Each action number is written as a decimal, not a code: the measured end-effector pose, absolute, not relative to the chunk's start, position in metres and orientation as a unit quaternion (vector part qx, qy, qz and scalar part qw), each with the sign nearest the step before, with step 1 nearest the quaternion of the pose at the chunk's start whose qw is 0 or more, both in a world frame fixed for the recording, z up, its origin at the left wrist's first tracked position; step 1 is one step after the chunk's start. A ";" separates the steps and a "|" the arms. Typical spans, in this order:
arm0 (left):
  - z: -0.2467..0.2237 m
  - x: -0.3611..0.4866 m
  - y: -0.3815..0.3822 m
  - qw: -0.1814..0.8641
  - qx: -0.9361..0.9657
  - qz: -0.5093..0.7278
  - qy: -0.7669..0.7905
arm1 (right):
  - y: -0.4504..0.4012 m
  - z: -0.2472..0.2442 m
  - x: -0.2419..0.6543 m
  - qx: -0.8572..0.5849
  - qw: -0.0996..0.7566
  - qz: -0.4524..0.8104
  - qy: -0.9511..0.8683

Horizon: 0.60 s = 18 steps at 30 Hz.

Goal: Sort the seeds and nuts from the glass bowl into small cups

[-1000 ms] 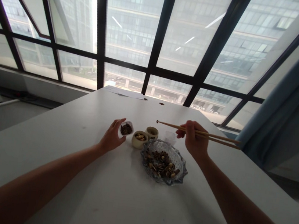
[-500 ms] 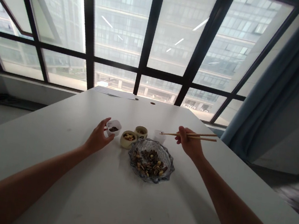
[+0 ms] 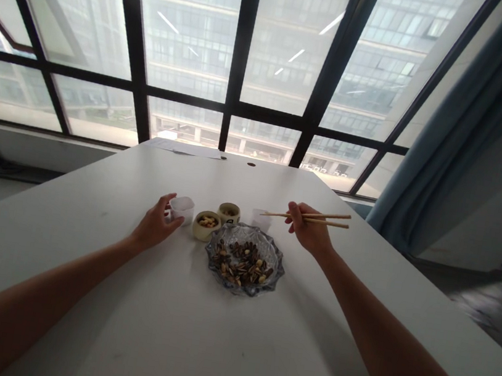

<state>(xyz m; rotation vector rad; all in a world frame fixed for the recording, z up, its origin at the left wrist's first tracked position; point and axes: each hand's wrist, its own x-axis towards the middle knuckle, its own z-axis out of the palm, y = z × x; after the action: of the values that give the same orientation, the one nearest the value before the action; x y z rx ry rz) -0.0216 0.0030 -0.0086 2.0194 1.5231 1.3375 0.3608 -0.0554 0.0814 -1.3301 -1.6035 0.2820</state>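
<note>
My left hand (image 3: 157, 223) is closed around the side of a small translucent plastic cup (image 3: 182, 211), thumb in front and fingers behind. The cup is upright and its contents cannot be made out. My right hand (image 3: 309, 227) grips a pair of wooden chopsticks (image 3: 330, 219), their tips pointing left over the rim of a second clear cup (image 3: 261, 222). Whether the tips hold anything is too small to tell. Between my hands, a scalloped glass bowl (image 3: 276, 257) contains sunflower seeds (image 3: 242, 268) mixed with several pale nuts.
Two small cream pots stand behind the bowl: a nearer pot (image 3: 202, 233) with nuts in it and a farther pot (image 3: 234, 217) with contents in shade. White paper (image 3: 182, 148) lies at the table's far edge, before the windows. A blue curtain (image 3: 446, 128) hangs at right.
The cup in my left hand has gone from tilted towards me, dark bits showing, to upright. My right hand still holds the chopsticks near the clear cup. The whole view has shifted slightly.
</note>
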 end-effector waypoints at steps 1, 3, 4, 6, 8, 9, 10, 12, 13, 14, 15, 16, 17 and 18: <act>-0.009 -0.022 0.004 0.133 0.702 0.462 0.526 | -0.056 0.083 0.361 -0.548 0.497 0.115 -0.663; -0.006 -0.022 0.003 0.099 0.708 0.471 0.516 | -0.059 0.087 0.361 -0.538 0.514 0.114 -0.659; -0.003 -0.021 0.000 0.066 0.711 0.482 0.508 | -0.061 0.090 0.359 -0.528 0.534 0.116 -0.650; 0.005 -0.019 -0.008 -0.030 0.715 0.508 0.479 | -0.065 0.096 0.354 -0.502 0.576 0.133 -0.631; 0.013 -0.013 -0.023 -0.118 0.731 0.503 0.445 | -0.071 0.101 0.345 -0.489 0.575 0.175 -0.633; 0.017 -0.008 -0.032 -0.128 0.763 0.482 0.412 | -0.073 0.102 0.341 -0.490 0.557 0.199 -0.640; 0.019 -0.003 -0.041 -0.115 0.802 0.455 0.369 | -0.075 0.102 0.336 -0.497 0.534 0.220 -0.648; 0.022 0.008 -0.057 -0.066 0.857 0.407 0.308 | -0.077 0.101 0.329 -0.515 0.494 0.240 -0.658; 0.022 0.013 -0.064 -0.051 0.870 0.393 0.293 | -0.078 0.099 0.327 -0.524 0.482 0.241 -0.660; 0.023 0.018 -0.069 -0.037 0.875 0.387 0.287 | -0.078 0.097 0.325 -0.531 0.475 0.238 -0.661; 0.023 0.021 -0.072 -0.024 0.884 0.376 0.277 | -0.078 0.096 0.324 -0.536 0.470 0.233 -0.662; 0.022 0.023 -0.074 -0.013 0.892 0.363 0.269 | -0.078 0.094 0.323 -0.538 0.465 0.231 -0.664; 0.022 0.023 -0.075 -0.003 0.897 0.353 0.267 | -0.078 0.094 0.323 -0.539 0.461 0.230 -0.666; 0.022 0.023 -0.075 0.004 0.900 0.345 0.267 | -0.078 0.093 0.323 -0.537 0.456 0.232 -0.670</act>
<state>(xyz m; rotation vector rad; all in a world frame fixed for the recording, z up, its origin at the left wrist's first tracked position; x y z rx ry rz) 0.0235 -0.0751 0.0222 2.8204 0.8355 1.0820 0.3234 -0.0778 0.0933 -1.3248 -1.6525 0.5711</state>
